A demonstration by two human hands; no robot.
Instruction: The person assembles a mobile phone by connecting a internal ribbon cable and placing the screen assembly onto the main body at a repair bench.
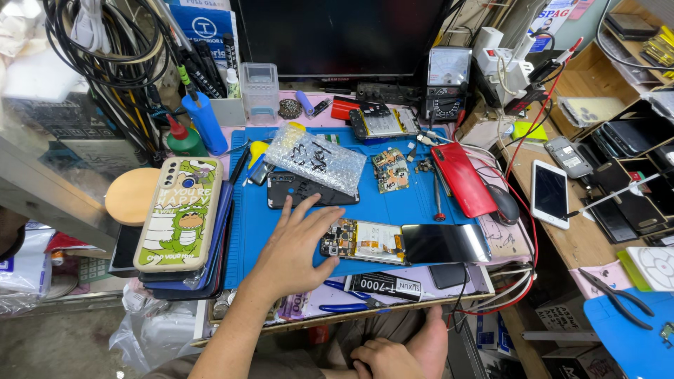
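My left hand (295, 245) lies flat on the blue work mat (393, 207), fingers spread, thumb touching the left end of an opened phone (365, 242) whose insides show. The phone's dark screen panel (446, 243) lies folded out to its right. Just beyond my fingertips sits a black phone back cover (309, 191), partly under a bubble-wrap bag (316, 158). My right hand (386, 358) rests low on my lap below the table edge, fingers curled, holding nothing that I can see.
A stack of phones topped by a cartoon dinosaur case (181, 210) stands left of the mat. A red phone cover (463, 179), a circuit board (390, 170), a screwdriver (437, 193), a mouse (503, 205) and a meter (447, 84) lie further back. A white phone (550, 193) sits right.
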